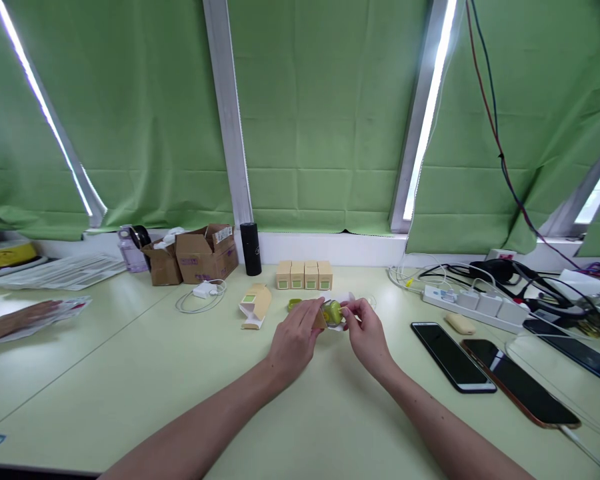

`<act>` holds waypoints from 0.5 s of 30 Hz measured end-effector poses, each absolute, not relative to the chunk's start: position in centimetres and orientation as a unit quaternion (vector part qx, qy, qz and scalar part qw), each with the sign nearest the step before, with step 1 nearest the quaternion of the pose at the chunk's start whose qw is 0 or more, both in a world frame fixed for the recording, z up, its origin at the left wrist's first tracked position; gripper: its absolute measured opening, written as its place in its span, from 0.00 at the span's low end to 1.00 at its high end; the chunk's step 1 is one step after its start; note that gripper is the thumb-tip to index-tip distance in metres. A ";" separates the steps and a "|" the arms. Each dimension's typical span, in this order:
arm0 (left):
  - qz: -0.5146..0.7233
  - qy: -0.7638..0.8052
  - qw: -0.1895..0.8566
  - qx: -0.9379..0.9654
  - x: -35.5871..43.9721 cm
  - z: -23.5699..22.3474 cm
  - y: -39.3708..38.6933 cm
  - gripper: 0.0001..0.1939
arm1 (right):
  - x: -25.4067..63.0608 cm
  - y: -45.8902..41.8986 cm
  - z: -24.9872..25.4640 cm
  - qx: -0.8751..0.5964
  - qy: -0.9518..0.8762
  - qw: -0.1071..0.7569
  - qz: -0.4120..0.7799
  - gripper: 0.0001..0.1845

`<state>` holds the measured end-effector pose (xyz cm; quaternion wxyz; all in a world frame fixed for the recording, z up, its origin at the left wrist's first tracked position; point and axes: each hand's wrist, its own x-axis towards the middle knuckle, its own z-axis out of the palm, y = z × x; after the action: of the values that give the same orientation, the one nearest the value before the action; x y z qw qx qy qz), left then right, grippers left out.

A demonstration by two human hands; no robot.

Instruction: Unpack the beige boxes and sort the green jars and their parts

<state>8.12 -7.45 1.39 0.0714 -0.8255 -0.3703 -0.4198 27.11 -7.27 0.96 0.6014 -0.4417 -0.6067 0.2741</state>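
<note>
My left hand (295,337) is closed, its fingers along a small brown cardboard piece (320,321). Just right of that cardboard is a small glossy green rounded object (333,312); its exact kind is not clear. The fingers of my right hand (369,337) pinch at the right side of the green object. White paper or film (347,297) shows behind it. Partly behind my left hand, a flat green round piece (294,304) lies on the table. An opened kraft box (255,305) with a green label rests to the left.
Several small kraft boxes (304,275) stand in a row behind my hands. At the back left are a black cylinder (251,249) and brown cartons (207,253). Phones (453,357), a power strip (475,307) and tangled cables occupy the right side. A white cable (205,293) lies left.
</note>
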 end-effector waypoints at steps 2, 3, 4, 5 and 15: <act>-0.422 -0.370 0.070 -0.824 8.1 1.4 -7.4 0.36 | 27.3 -7.1 1.0 -0.451 -0.595 0.606 0.274 0.21; -0.424 -0.371 0.069 -0.823 8.1 1.4 -7.4 0.36 | 27.4 -6.9 1.1 -0.453 -0.589 0.610 0.277 0.22; -0.425 -0.372 0.068 -0.822 8.1 1.5 -7.3 0.36 | 27.5 -6.8 1.1 -0.452 -0.580 0.616 0.284 0.22; -0.426 -0.375 0.068 -0.820 8.0 1.5 -7.2 0.36 | 27.7 -6.7 1.2 -0.448 -0.569 0.623 0.295 0.23; -0.510 -0.425 -0.045 -0.746 6.8 1.4 -5.8 0.34 | 29.2 -5.7 1.9 -0.448 -0.484 0.654 0.370 0.23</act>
<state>6.81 -5.80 1.35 -0.0448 -0.7463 -0.4254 -0.5099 29.15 -5.68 1.89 0.6542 -0.4477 -0.4841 0.3705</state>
